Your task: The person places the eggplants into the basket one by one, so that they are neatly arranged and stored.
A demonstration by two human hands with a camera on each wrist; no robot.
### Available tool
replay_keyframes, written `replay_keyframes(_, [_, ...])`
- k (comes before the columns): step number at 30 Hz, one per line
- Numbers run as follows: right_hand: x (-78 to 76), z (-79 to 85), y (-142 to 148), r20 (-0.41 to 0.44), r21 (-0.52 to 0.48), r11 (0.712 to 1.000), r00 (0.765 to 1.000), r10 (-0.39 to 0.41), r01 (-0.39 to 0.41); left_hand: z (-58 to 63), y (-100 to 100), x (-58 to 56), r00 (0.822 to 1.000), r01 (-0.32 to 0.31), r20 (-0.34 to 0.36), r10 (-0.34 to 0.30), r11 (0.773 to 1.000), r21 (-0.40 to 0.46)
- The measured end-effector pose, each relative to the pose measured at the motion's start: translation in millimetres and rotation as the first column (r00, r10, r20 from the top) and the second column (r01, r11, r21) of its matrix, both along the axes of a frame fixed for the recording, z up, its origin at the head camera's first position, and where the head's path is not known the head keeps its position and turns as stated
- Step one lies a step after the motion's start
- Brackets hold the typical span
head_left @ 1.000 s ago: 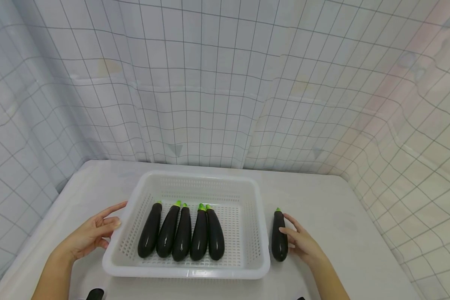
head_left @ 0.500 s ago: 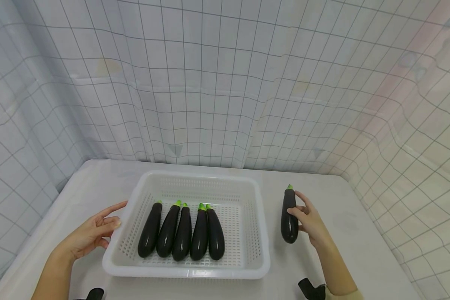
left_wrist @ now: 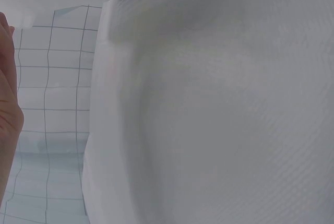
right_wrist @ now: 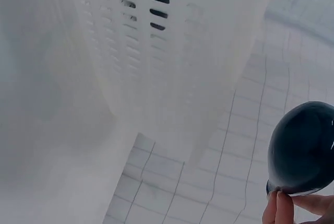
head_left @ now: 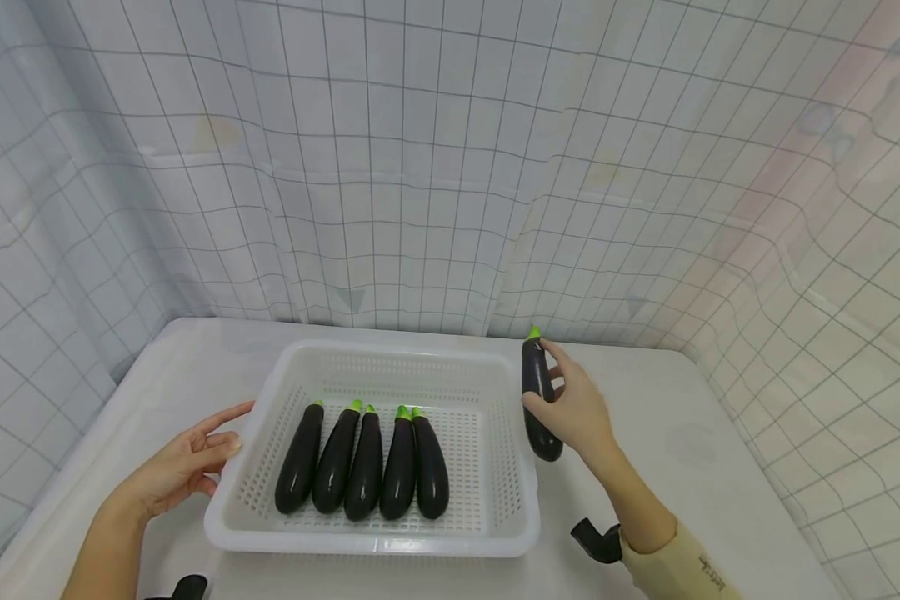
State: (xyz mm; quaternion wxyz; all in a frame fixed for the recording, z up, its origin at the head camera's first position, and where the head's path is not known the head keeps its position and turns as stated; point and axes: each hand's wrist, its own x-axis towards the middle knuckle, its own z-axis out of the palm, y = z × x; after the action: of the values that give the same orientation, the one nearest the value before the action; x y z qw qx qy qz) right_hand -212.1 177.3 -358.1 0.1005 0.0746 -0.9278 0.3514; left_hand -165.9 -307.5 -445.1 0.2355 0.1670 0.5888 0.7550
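Observation:
My right hand point(head_left: 576, 410) grips a dark, glossy eggplant point(head_left: 536, 375) with a green stem, thumb on one side and fingers on the other. The eggplant is raised beside the right rim of a white perforated plastic basket point(head_left: 375, 546). Its rounded end point(right_wrist: 302, 148) shows in the right wrist view above my fingertips. Several more eggplants point(head_left: 365, 471) lie side by side in the basket, stems pointing away. At the basket's left rim, my left hand point(head_left: 176, 471) rests with loosely bent fingers and an extended index finger. The left wrist view shows only part of this hand point(left_wrist: 6, 93).
The basket stands on a white-covered table point(head_left: 690, 467). Grid-patterned white curtains point(head_left: 420, 167) hang behind the table and on both sides. Black wrist-worn pieces show near the right wrist point(head_left: 598, 542) and at the lower left point(head_left: 189, 586).
My right hand has lifted the eggplant from the table right of the basket, moved it away from me, then left toward the basket's right rim. My left hand and the basket have stayed put.

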Motion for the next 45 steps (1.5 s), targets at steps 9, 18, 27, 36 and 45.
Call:
replay_keyframes(9, [2.1,-2.1,-49,-0.119,0.301,0.953,0.990,0.081,-0.042,-0.4,0,-0.6,1.000,-0.005,-0.008,0.005,1.000,-0.019])
replay_keyframes(18, [3.9,-22.7,-81,-0.142,0.511,0.857,0.977,0.159,-0.065,-0.7,-3,-0.7,1.000,0.009,-0.003,-0.009,1.000,-0.005])
replay_keyframes(27, [4.5,-47.5,-96,-0.090,0.629,0.771,0.977,0.196,-0.097,0.7,-2,0.3,1.000,0.008,0.007,-0.008,1.000,0.001])
replay_keyframes(36, [3.3,-65.6,-103,0.011,0.718,0.685,0.986,0.167,-0.124,1.4,-1,0.3,1.000,0.005,0.011,-0.005,1.000,-0.003])
replay_keyframes(45, [4.1,-73.7,-107,0.153,0.757,0.624,0.981,0.117,-0.192,1.9,-1,0.3,1.000,0.000,0.014,0.000,1.000,-0.015])
